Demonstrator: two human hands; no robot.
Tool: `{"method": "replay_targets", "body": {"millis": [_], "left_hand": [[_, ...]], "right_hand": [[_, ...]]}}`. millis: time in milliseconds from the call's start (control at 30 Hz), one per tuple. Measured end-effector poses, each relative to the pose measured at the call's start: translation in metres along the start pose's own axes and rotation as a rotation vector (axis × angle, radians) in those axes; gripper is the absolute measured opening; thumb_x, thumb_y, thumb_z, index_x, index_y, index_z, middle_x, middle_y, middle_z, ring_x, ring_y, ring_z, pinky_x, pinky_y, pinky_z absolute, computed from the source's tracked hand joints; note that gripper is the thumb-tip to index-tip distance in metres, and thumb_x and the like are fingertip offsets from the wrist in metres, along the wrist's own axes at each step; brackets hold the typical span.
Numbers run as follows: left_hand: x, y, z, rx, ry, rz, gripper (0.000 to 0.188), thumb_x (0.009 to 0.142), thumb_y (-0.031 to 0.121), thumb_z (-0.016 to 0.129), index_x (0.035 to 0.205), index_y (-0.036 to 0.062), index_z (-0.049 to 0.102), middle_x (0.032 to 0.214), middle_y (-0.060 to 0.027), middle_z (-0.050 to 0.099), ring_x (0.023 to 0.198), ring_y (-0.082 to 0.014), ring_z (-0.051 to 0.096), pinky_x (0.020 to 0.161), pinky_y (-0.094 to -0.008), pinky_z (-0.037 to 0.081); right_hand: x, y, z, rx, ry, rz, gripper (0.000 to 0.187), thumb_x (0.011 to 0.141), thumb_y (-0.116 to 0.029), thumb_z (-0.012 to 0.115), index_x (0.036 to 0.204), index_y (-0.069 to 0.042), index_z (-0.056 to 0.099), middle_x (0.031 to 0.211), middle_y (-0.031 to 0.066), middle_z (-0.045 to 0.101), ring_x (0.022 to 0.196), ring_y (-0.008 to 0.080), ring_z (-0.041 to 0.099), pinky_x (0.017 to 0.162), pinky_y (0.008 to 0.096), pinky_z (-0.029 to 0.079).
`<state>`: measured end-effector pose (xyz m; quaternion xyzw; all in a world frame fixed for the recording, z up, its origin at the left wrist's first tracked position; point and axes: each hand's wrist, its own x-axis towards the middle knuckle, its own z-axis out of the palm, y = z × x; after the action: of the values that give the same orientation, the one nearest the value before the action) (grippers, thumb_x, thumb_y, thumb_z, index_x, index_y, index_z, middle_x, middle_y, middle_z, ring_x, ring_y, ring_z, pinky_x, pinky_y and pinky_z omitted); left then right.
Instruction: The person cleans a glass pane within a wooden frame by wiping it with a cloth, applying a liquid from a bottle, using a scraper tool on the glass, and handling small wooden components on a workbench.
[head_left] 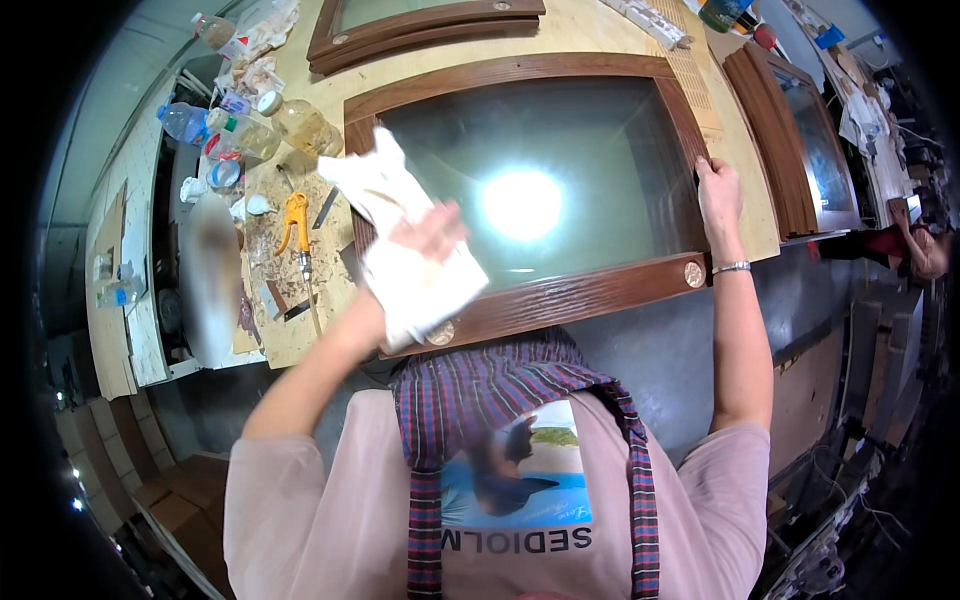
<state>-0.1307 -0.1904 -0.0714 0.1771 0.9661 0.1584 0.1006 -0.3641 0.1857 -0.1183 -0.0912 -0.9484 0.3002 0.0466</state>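
Note:
A brown wooden frame with a frosted glass pane lies flat on the pale workbench in front of me. My left hand presses a white cloth against the pane's near left corner, over the frame's left rail. My right hand grips the frame's right rail, with a metal bracelet on that wrist. A bright lamp reflection glares in the middle of the glass.
Plastic bottles and a yellow-handled tool lie left of the frame. More framed panes sit behind and to the right. Another person stands at far right. The workbench edge runs just below the frame.

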Motion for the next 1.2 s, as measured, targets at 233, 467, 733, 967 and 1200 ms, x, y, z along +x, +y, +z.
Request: {"method": "replay_targets", "body": {"millis": [233,467,733,967,1200], "left_hand": [[0.001,-0.041,-0.046,-1.187,0.770,-0.495,0.038,0.096,-0.002,0.044,0.131,0.0033,0.058,0.121,-0.0129,0.065,0.098,-0.0228,0.070,0.090,-0.0349,0.058],[0.024,-0.062,-0.004,-0.253,0.515,-0.372,0.050,0.087,0.006,0.061,0.136,0.0146,0.056,0.124,-0.0135,0.064,0.113,-0.0306,0.063,0.103,-0.0417,0.049],[-0.027,-0.033,0.002,-0.349,0.367,0.262,0.046,0.084,-0.007,0.058,0.127,0.0099,0.064,0.114,-0.0128,0.070,0.104,-0.0270,0.068,0.096,-0.0397,0.053],[-0.014,0.009,-0.014,-0.303,0.391,0.222,0.040,0.079,-0.007,0.060,0.117,0.0065,0.065,0.113,-0.0090,0.068,0.099,-0.0227,0.064,0.089,-0.0357,0.052],[-0.036,-0.102,-0.067,-0.047,0.577,-0.329,0.028,0.082,-0.003,0.057,0.107,0.0023,0.069,0.102,-0.0153,0.065,0.100,-0.0283,0.062,0.090,-0.0371,0.050]], "right_hand": [[0.002,0.005,-0.002,-0.049,-0.021,-0.002,0.040,0.090,-0.037,0.056,0.081,0.001,0.064,0.075,0.0216,0.065,0.077,0.0386,0.064,0.072,0.0459,0.047],[0.003,0.001,0.003,-0.045,-0.012,-0.044,0.041,0.090,-0.037,0.055,0.080,0.001,0.065,0.077,0.0231,0.066,0.078,0.0383,0.065,0.072,0.0460,0.047],[0.002,0.002,-0.002,-0.072,-0.008,-0.045,0.041,0.090,-0.039,0.054,0.084,0.000,0.066,0.079,0.0223,0.067,0.081,0.0381,0.065,0.074,0.0449,0.048],[0.007,0.014,0.004,-0.062,-0.036,-0.037,0.042,0.090,-0.039,0.054,0.086,0.000,0.067,0.079,0.0216,0.067,0.081,0.0374,0.066,0.076,0.0451,0.048],[0.008,0.009,0.000,-0.120,-0.047,-0.038,0.043,0.090,-0.039,0.055,0.085,0.002,0.068,0.079,0.0228,0.067,0.082,0.0381,0.066,0.075,0.0450,0.048]]}}
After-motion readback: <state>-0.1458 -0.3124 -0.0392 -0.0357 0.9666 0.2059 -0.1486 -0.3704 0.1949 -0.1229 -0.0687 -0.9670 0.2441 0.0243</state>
